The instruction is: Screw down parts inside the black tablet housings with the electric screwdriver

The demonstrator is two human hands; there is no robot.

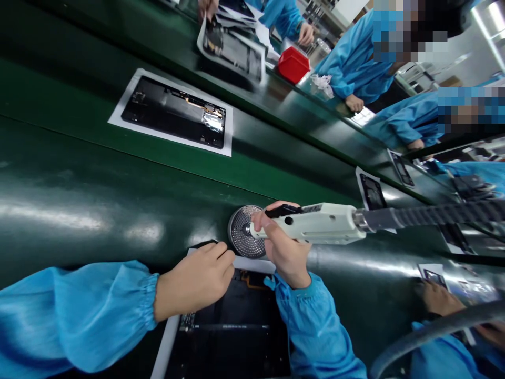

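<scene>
My right hand [290, 250] is wrapped round a pale electric screwdriver [327, 223], whose tip points left over a round metal dish [239, 231] with a dimpled surface. Below the dish lies a large opened tablet [232, 347], dark inside, with an orange flex strip near its upper edge. My left hand [201, 276] is closed, fingers curled down above the tablet's upper left part; whatever its fingertips hold, if anything, is hidden. A black edge [203, 245] shows just behind its knuckles.
Another opened tablet [173, 113] lies on a white sheet on the green bench [59, 163]. A thick grey cable [434, 213] runs right from the screwdriver. Co-workers in blue sleeves handle devices across the line, near a red container [294, 65]. Another person's hand [442, 300] works at right.
</scene>
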